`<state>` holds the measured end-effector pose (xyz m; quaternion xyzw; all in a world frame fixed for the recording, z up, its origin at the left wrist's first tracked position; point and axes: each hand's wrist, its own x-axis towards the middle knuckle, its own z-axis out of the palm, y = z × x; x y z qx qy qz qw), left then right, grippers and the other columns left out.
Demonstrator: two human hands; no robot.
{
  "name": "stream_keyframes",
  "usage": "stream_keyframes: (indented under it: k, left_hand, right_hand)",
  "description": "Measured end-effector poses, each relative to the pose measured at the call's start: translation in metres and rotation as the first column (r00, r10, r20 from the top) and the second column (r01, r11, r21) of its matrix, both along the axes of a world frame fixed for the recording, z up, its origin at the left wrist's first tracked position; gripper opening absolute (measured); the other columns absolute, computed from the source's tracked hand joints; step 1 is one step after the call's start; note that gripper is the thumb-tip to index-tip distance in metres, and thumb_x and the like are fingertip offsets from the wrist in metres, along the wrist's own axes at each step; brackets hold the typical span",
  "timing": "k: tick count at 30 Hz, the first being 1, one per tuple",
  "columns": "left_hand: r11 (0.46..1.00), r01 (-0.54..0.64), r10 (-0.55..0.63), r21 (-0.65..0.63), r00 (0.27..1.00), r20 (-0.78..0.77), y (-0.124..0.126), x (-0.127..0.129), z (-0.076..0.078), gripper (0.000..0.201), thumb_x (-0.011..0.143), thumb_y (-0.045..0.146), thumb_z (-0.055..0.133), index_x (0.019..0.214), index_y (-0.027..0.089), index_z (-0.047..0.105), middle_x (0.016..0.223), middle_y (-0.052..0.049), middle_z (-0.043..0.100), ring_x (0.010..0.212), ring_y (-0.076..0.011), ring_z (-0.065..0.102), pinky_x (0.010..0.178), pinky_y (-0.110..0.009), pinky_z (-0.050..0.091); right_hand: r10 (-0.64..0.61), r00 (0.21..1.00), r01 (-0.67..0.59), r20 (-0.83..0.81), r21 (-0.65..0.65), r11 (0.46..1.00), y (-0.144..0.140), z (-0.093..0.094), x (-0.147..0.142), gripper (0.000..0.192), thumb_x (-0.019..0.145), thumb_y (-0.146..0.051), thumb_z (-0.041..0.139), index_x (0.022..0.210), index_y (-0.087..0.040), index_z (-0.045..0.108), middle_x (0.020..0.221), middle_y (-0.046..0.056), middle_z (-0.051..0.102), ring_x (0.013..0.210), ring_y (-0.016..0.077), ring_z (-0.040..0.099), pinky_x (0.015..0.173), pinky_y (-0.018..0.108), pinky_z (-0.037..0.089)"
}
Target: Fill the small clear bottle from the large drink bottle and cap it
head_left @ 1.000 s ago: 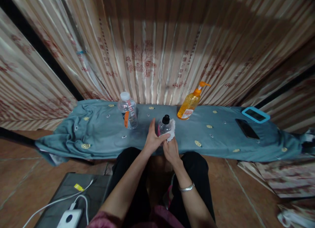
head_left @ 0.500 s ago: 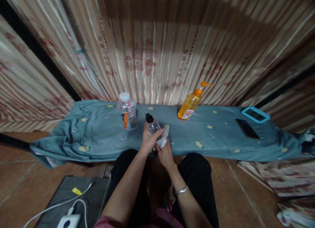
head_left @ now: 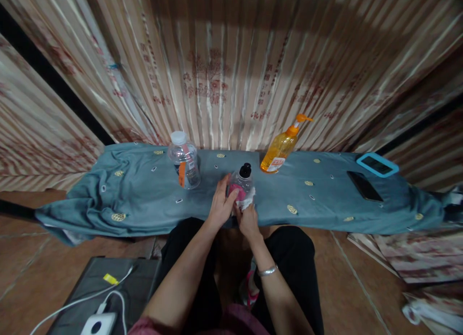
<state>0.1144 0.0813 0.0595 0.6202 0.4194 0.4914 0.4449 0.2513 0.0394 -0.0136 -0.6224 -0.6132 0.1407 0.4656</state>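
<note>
A small clear bottle point(head_left: 247, 183) with a black flip cap and a pink label stands between my hands, over the near edge of the cloth-covered bench. My left hand point(head_left: 221, 202) is wrapped round its left side, thumb across the label. Closed on a crumpled white tissue point(head_left: 249, 199), my right hand point(head_left: 248, 220) presses it against the bottle's lower right side. The fingertips of the right hand are partly hidden by the tissue. To the left stands a large clear plastic bottle point(head_left: 188, 168) with a white cap; to the right, an orange pump bottle point(head_left: 280, 149).
On the right of the teal cloth point(head_left: 325, 209) lie a dark phone point(head_left: 364, 186) and a blue-framed device point(head_left: 377, 165). A striped curtain point(head_left: 231, 60) hangs behind the bench. Lower left, a white power bank point(head_left: 99, 324) with cables rests on a dark box point(head_left: 77, 282).
The small bottle has shifted right and turned, bringing its pink label into view. My left hand has moved along with it, and the tissue stays against the bottle's side.
</note>
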Motion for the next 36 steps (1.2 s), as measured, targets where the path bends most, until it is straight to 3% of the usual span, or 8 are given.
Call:
stream_keyframes:
  k: [3,6,11,15,21,27,31,36]
  left_hand:
    - [0.999,0.008,-0.007,-0.043,1.0,0.011,0.007,0.001,0.001,0.072,0.085,0.045,0.087,0.15,0.026,0.063,0.152,-0.013,0.061,0.144,-0.0356,0.06,0.116,-0.05,0.055]
    - [0.999,0.017,-0.016,-0.033,1.0,0.023,0.012,0.004,0.004,0.075,0.071,0.034,0.096,0.141,0.027,0.07,0.14,-0.011,0.067,0.142,-0.0349,0.061,0.116,-0.047,0.055]
    - [0.992,0.065,-0.048,-0.112,0.988,0.144,0.016,0.012,0.005,0.075,0.063,0.026,0.099,0.132,0.025,0.069,0.143,-0.01,0.069,0.135,-0.0312,0.067,0.114,-0.045,0.056]
    - [0.981,0.101,-0.065,-0.163,0.975,0.212,0.017,0.016,0.002,0.084,0.059,0.023,0.1,0.135,0.024,0.064,0.136,-0.008,0.076,0.126,-0.0285,0.072,0.113,-0.044,0.056]
    - [0.991,-0.021,0.042,-0.13,0.987,0.158,0.017,0.017,-0.003,0.083,0.056,0.023,0.102,0.133,0.024,0.068,0.13,-0.008,0.078,0.125,-0.0313,0.073,0.115,-0.047,0.055]
    - [0.98,-0.184,0.192,-0.069,0.971,0.139,0.018,0.017,-0.002,0.071,0.063,0.026,0.1,0.126,0.026,0.067,0.121,-0.005,0.077,0.121,-0.0298,0.073,0.113,-0.046,0.054]
    - [0.963,-0.27,0.27,-0.022,0.955,0.123,0.022,0.014,0.004,0.067,0.065,0.025,0.097,0.124,0.025,0.066,0.123,-0.006,0.076,0.118,-0.0293,0.073,0.111,-0.045,0.054]
    - [0.962,-0.273,0.273,-0.016,0.957,0.096,0.028,0.017,0.003,0.07,0.066,0.024,0.095,0.129,0.024,0.064,0.129,-0.007,0.074,0.124,-0.0296,0.07,0.114,-0.045,0.052]
  right_hand:
    - [-0.04,0.998,0.038,-0.041,-0.038,0.999,-0.012,-0.013,-0.001,0.051,0.102,-0.049,0.07,0.145,-0.021,0.063,0.15,0.013,0.063,0.133,0.0309,0.065,0.112,0.059,0.055]
    - [-0.064,0.995,0.059,-0.077,-0.063,0.996,-0.028,-0.015,0.005,0.049,0.102,-0.05,0.071,0.141,-0.021,0.065,0.144,0.012,0.066,0.127,0.0288,0.068,0.108,0.056,0.058]
    - [-0.086,0.985,0.077,-0.148,-0.066,0.995,-0.068,-0.004,0.023,0.044,0.104,-0.05,0.068,0.136,-0.021,0.068,0.14,0.011,0.069,0.126,0.0273,0.069,0.109,0.055,0.057]
    - [-0.179,0.965,0.158,-0.189,-0.123,0.98,-0.084,0.009,0.043,0.041,0.105,-0.052,0.066,0.128,-0.019,0.069,0.123,0.008,0.073,0.106,0.022,0.073,0.095,0.045,0.063]
    - [-0.076,0.989,0.047,-0.125,-0.22,0.974,-0.05,0.04,0.063,0.044,0.103,-0.049,0.07,0.135,-0.019,0.066,0.117,0.006,0.073,0.097,0.0195,0.073,0.088,0.042,0.064]
    - [0.118,0.993,-0.113,-0.006,-0.338,0.934,-0.004,0.046,0.057,0.034,0.103,-0.05,0.071,0.114,-0.018,0.072,0.105,0.003,0.074,0.088,0.0166,0.071,0.083,0.038,0.063]
    - [0.102,0.993,-0.08,0.056,-0.312,0.947,0.012,0.042,0.052,0.037,0.101,-0.047,0.073,0.125,-0.019,0.071,0.125,0.008,0.073,0.109,0.0225,0.073,0.096,0.046,0.063]
    - [0.077,0.995,-0.062,0.064,-0.215,0.975,0.038,0.047,0.038,0.054,0.1,-0.048,0.074,0.145,-0.021,0.063,0.153,0.013,0.062,0.136,0.0318,0.063,0.113,0.059,0.055]
